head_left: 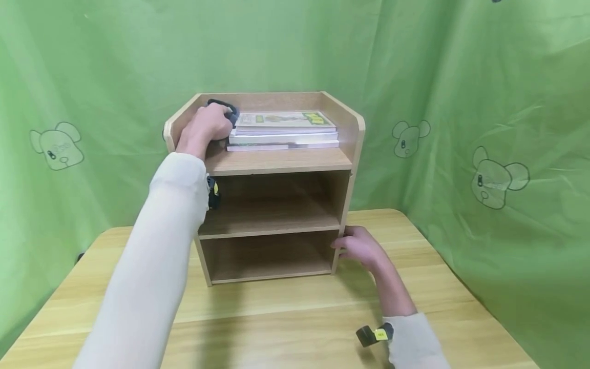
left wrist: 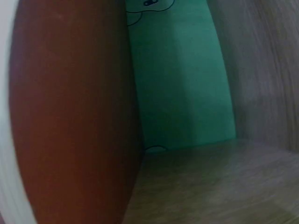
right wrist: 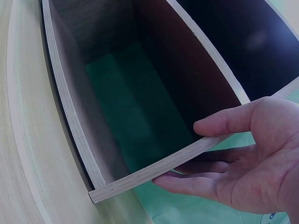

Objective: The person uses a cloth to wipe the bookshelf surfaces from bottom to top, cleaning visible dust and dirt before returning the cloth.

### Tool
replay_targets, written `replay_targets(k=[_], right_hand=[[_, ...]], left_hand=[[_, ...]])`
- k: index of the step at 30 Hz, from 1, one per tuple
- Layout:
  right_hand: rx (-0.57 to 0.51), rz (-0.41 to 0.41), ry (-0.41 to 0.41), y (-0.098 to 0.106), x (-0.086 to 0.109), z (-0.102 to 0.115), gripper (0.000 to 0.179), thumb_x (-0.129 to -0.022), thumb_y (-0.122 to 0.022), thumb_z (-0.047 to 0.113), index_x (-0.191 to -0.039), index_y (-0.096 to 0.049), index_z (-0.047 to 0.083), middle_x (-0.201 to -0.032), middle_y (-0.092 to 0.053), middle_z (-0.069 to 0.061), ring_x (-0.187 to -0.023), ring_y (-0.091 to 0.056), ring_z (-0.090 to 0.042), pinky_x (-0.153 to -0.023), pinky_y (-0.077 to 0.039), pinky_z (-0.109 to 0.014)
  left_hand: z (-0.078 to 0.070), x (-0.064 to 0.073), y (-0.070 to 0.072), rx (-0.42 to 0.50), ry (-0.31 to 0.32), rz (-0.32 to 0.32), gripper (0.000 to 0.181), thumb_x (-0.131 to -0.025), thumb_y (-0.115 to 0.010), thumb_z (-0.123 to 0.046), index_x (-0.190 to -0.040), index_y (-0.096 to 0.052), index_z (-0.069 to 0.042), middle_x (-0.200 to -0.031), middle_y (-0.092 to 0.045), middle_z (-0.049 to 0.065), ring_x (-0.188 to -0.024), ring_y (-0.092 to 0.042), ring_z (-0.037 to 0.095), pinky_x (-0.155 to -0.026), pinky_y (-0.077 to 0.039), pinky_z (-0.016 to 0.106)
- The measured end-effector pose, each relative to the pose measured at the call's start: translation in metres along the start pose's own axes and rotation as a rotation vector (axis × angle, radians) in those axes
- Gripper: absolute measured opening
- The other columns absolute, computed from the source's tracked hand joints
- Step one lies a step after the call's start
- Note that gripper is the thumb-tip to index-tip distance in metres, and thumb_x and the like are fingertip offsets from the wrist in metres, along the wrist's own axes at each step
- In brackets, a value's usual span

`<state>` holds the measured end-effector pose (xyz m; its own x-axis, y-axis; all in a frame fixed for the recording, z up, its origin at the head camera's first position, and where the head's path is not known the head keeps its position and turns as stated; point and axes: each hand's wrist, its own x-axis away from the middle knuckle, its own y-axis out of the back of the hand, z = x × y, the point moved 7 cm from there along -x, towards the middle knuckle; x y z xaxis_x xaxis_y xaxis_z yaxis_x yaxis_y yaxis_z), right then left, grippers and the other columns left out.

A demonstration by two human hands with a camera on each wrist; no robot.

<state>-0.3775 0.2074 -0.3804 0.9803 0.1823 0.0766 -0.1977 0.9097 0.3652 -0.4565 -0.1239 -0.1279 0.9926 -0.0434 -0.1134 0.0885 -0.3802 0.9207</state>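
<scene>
A small wooden shelf unit point(head_left: 272, 167) stands on the table. On its top tier, at the left, my left hand point(head_left: 209, 125) grips a dark blue object point(head_left: 232, 114) with a black rim; the hand hides most of it. A stack of books point(head_left: 283, 132) lies flat beside that hand. My right hand point(head_left: 361, 247) holds the unit's right side panel low down, the thumb point(right wrist: 224, 121) inside and the fingers point(right wrist: 196, 184) outside. The left wrist view shows a compartment wall point(left wrist: 74, 112) of the unit, with the left hand out of sight.
The wooden table point(head_left: 276, 323) extends around the unit. A green curtain point(head_left: 286, 46) with mouse-face prints hangs behind and at both sides. Through the unit's open back the green cloth point(right wrist: 135, 107) shows. Raised edges point(head_left: 343, 110) border the top tier.
</scene>
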Motion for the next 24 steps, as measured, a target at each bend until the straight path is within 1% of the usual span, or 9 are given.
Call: replay_targets(k=[2,3,6,7,10,15,20,22,24], right_hand=[[-0.003,0.003,0.000,0.000,0.000,0.000,0.054,-0.091,-0.058,0.001,-0.139,-0.043,-0.019,-0.139,-0.050,-0.039,-0.125,-0.056,-0.049,-0.100,-0.053,-0.050],[-0.005,0.005,0.001,-0.001,0.000,0.001,0.055,-0.091,-0.058,0.001,-0.139,-0.043,-0.019,-0.139,-0.050,-0.039,-0.125,-0.056,-0.049,-0.100,-0.053,-0.051],[-0.006,0.007,0.001,-0.001,0.000,0.001,0.054,-0.091,-0.058,0.001,-0.139,-0.043,-0.019,-0.139,-0.050,-0.039,-0.126,-0.055,-0.050,-0.100,-0.053,-0.050],[-0.006,0.007,0.001,-0.001,0.000,0.001,0.054,-0.091,-0.058,0.001,-0.139,-0.044,-0.019,-0.139,-0.050,-0.039,-0.126,-0.055,-0.050,-0.100,-0.053,-0.050],[-0.007,0.005,-0.004,-0.001,0.000,0.000,0.054,-0.091,-0.058,0.001,-0.139,-0.043,-0.019,-0.138,-0.050,-0.039,-0.126,-0.055,-0.051,-0.099,-0.054,-0.050],[-0.003,-0.002,-0.005,-0.003,-0.002,0.000,0.052,-0.090,-0.058,0.001,-0.136,-0.046,-0.019,-0.137,-0.052,-0.038,-0.124,-0.057,-0.049,-0.097,-0.055,-0.049],[0.024,-0.007,-0.007,-0.006,-0.003,-0.001,0.049,-0.089,-0.060,0.002,-0.132,-0.051,-0.018,-0.132,-0.056,-0.035,-0.119,-0.061,-0.042,-0.095,-0.056,-0.047],[0.029,-0.012,-0.010,-0.007,-0.004,-0.001,0.048,-0.089,-0.061,0.003,-0.131,-0.052,-0.017,-0.131,-0.058,-0.033,-0.119,-0.061,-0.040,-0.095,-0.056,-0.046],[0.028,-0.016,-0.010,-0.007,-0.004,-0.001,0.047,-0.088,-0.061,0.003,-0.130,-0.053,-0.017,-0.131,-0.058,-0.033,-0.120,-0.061,-0.040,-0.095,-0.056,-0.046]], left_hand=[[-0.001,0.002,0.002,-0.037,0.001,0.013,0.046,-0.093,-0.037,-0.012,-0.135,-0.056,-0.010,-0.137,-0.052,0.022,-0.120,-0.049,0.034,-0.099,-0.045,0.044],[-0.001,0.002,0.003,-0.056,0.004,0.020,0.040,-0.093,-0.037,-0.012,-0.126,-0.059,-0.007,-0.135,-0.053,0.022,-0.118,-0.049,0.033,-0.098,-0.045,0.043],[-0.005,0.004,0.005,-0.110,0.003,0.044,0.024,-0.091,-0.036,-0.012,-0.102,-0.056,-0.007,-0.125,-0.055,0.021,-0.106,-0.051,0.031,-0.086,-0.046,0.039],[-0.006,0.005,0.006,-0.125,0.005,0.055,0.021,-0.091,-0.036,-0.011,-0.098,-0.055,-0.007,-0.122,-0.055,0.020,-0.103,-0.051,0.030,-0.082,-0.045,0.038],[-0.009,0.008,0.007,-0.168,-0.003,0.088,0.023,-0.092,-0.035,-0.012,-0.100,-0.056,-0.006,-0.120,-0.054,0.021,-0.098,-0.050,0.030,-0.077,-0.044,0.037],[-0.012,0.017,0.006,-0.239,-0.013,0.104,0.028,-0.092,-0.039,-0.013,-0.107,-0.060,-0.003,-0.122,-0.054,0.022,-0.100,-0.051,0.032,-0.081,-0.046,0.041],[-0.009,0.028,0.005,-0.187,0.021,0.025,0.027,-0.089,-0.042,-0.011,-0.105,-0.060,0.000,-0.122,-0.055,0.025,-0.102,-0.051,0.034,-0.086,-0.048,0.045],[-0.008,0.031,0.006,-0.160,0.034,-0.005,0.028,-0.089,-0.042,-0.011,-0.106,-0.061,0.001,-0.121,-0.055,0.026,-0.100,-0.051,0.034,-0.084,-0.049,0.045],[-0.009,0.034,0.006,-0.157,0.031,-0.013,0.026,-0.090,-0.042,-0.011,-0.105,-0.061,0.000,-0.119,-0.056,0.025,-0.096,-0.051,0.034,-0.079,-0.048,0.043]])
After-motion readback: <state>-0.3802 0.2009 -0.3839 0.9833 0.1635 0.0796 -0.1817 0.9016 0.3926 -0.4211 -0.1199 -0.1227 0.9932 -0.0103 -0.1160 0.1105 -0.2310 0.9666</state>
